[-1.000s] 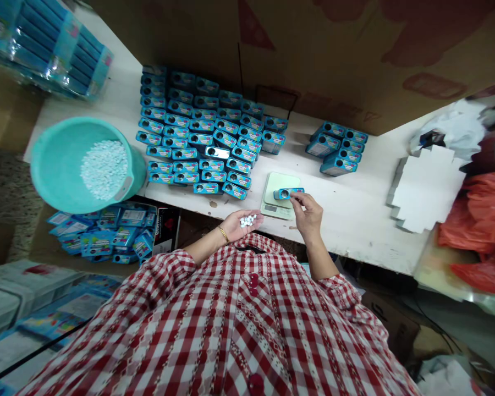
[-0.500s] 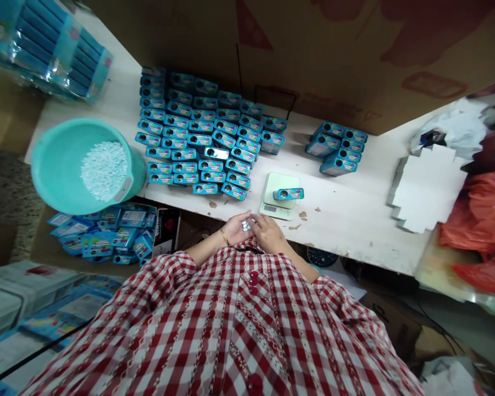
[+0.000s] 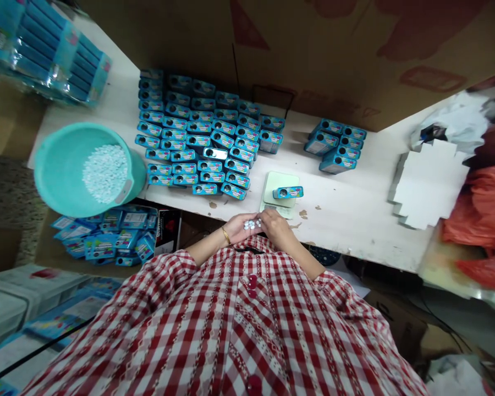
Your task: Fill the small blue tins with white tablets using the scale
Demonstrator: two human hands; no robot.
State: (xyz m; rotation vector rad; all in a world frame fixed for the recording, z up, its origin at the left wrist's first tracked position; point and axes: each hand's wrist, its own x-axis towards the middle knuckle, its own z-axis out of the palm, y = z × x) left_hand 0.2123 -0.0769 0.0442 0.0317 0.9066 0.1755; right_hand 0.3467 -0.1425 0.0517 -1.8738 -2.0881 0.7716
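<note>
My left hand (image 3: 240, 227) is cupped palm up just in front of the table edge, holding several small white candies (image 3: 251, 224) on its palm and fingers. Against it rests my right hand (image 3: 274, 225), its fingers curled down at the candies; whatever is between its fingertips is hidden. Right behind the hands lies a pale green scale (image 3: 277, 181), its display partly covered by my right hand. On the scale stands a small blue box (image 3: 287, 192) with a dark round opening in its top.
Many blue boxes (image 3: 201, 127) stand in rows at the left, with a smaller group (image 3: 340, 143) at the right. A turquoise tub (image 3: 55, 170) holds white candies. Blue packs fill a carton (image 3: 45, 242) below. A large cardboard box (image 3: 313, 55) rises behind; flat white card (image 3: 427, 184) lies right.
My hands have shifted slightly to the right, and my right hand now overlaps the scale's front. More candies show spread on my left palm. The box on the scale stays put.
</note>
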